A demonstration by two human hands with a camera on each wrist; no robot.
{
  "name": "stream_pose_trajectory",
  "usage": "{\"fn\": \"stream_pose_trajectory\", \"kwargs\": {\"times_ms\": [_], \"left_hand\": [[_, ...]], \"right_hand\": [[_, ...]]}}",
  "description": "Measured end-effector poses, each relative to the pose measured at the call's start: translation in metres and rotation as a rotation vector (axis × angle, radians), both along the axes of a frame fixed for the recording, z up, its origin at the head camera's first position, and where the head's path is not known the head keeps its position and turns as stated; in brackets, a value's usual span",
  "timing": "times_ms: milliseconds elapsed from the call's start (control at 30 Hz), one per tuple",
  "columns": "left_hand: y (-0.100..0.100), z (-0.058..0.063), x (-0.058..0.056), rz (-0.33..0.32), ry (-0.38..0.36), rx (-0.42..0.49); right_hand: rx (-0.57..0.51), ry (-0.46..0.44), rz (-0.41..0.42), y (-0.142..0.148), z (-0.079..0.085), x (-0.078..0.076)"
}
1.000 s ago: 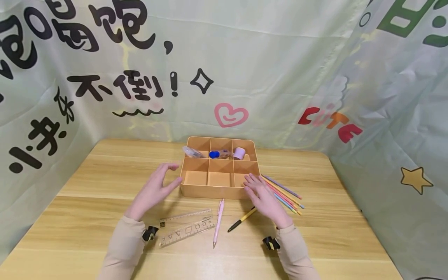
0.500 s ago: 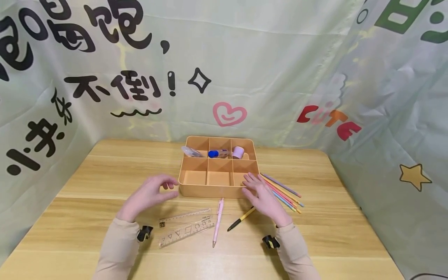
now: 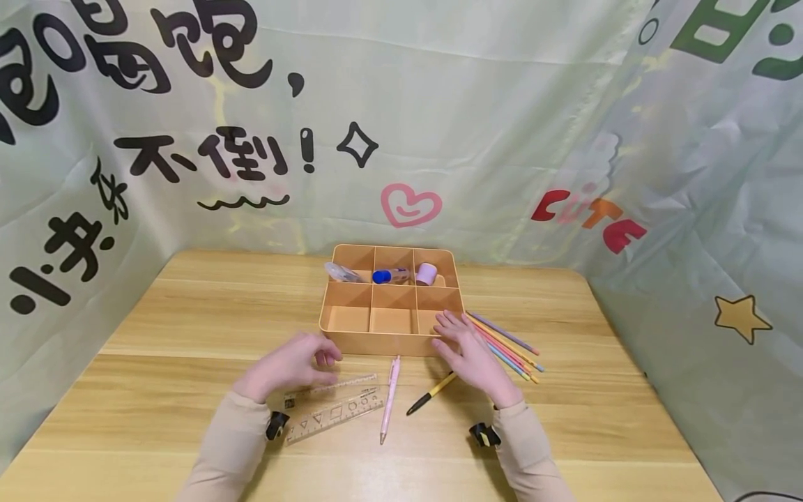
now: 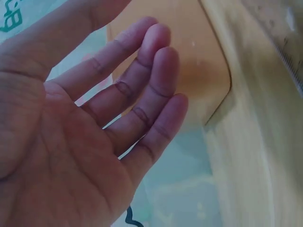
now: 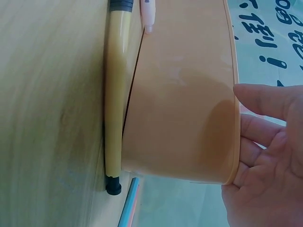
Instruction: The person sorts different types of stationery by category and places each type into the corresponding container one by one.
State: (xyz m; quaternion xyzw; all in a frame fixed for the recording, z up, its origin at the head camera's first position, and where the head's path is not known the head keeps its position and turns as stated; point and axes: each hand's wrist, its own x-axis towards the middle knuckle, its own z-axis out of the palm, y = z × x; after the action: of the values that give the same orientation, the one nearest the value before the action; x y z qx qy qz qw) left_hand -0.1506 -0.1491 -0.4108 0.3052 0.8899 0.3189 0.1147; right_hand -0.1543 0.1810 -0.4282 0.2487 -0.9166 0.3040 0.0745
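My left hand (image 3: 291,366) hovers over the far ends of two clear rulers (image 3: 335,416), in front of the box's near left corner. Its fingers (image 4: 163,71) are loosely bent and hold nothing. The tan divided box (image 3: 376,343) stands at the back of the table. My right hand (image 3: 473,359) rests at its near right corner; in the right wrist view the thumb touches the rim and the other fingers lie behind it. Between the hands lie a pink pen (image 3: 390,401) and a yellow pen with a black end (image 3: 429,395), partly hidden under the right hand.
In the box's back row lie a translucent pale item (image 3: 343,272), a blue-capped tube (image 3: 390,276) and a purple cylinder (image 3: 426,274). Several coloured pencils (image 3: 508,348) fan out right of the box. Printed cloth (image 3: 502,139) hangs behind the wooden table (image 3: 188,314).
My left hand has moved from beside the box's left side toward me and to the right, over the rulers, its fingers bending more. The right hand has stayed at the box corner.
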Motion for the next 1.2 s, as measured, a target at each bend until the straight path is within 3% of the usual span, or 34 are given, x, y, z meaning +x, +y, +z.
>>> {"fn": "stream_pose_trajectory", "kwargs": {"times_ms": [333,633,900,1200], "left_hand": [[0.011,-0.008,0.004,-0.023,-0.085,-0.007],[0.011,-0.011,0.003,-0.005,-0.07,-0.051],[0.015,-0.012,0.006,0.049,-0.112,-0.062],[0.016,-0.017,0.004,0.046,-0.085,-0.083]], "right_hand": [[0.001,0.028,-0.001,-0.001,0.0,0.001],[0.008,0.012,-0.003,-0.001,0.001,0.001],[0.005,0.028,-0.003,0.0,-0.002,0.0],[0.009,0.027,-0.001,0.0,-0.002,0.0]]}}
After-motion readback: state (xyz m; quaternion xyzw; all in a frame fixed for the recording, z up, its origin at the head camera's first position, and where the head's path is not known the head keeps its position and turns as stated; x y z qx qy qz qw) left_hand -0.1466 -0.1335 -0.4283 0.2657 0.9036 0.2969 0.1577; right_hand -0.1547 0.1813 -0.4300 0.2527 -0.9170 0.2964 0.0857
